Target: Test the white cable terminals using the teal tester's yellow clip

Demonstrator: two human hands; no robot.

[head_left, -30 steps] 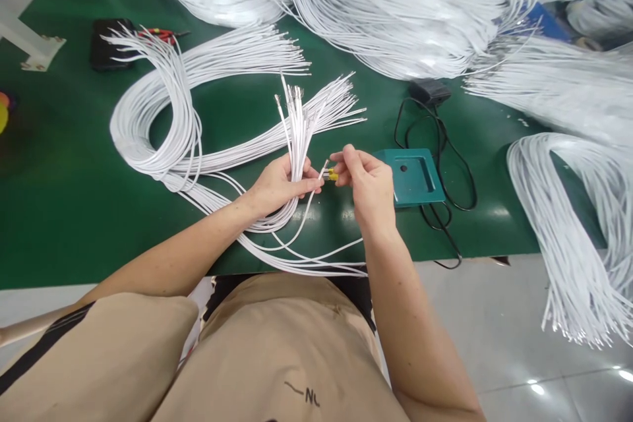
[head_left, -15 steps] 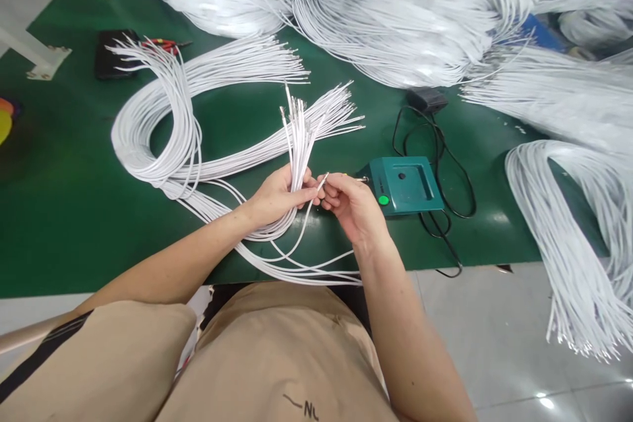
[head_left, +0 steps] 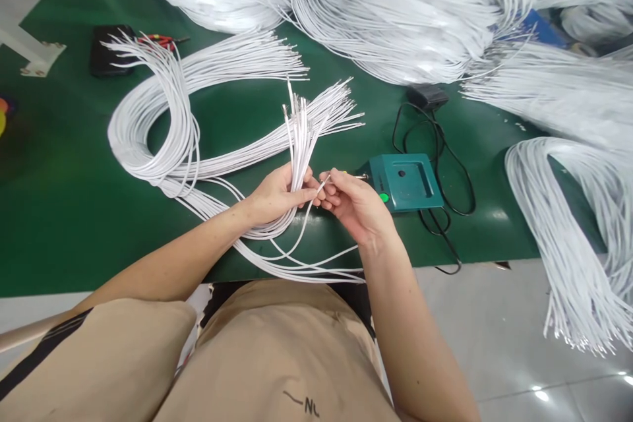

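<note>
On a green surface [head_left: 148,241], a bundle of white wires [head_left: 301,142] fans out from the wrapped fingers of the left hand [head_left: 277,196], a teal device [head_left: 405,178] lies beyond the right hand [head_left: 361,208], and between both hands' fingers one singled-out wire [head_left: 324,183], whether pinched by the right's gathered fingers unclear, seems under close handling, calling for steady fingertips.

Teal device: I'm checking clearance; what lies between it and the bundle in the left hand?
Head view: the right hand and one wire end lie between the bundle and teal device.
</note>
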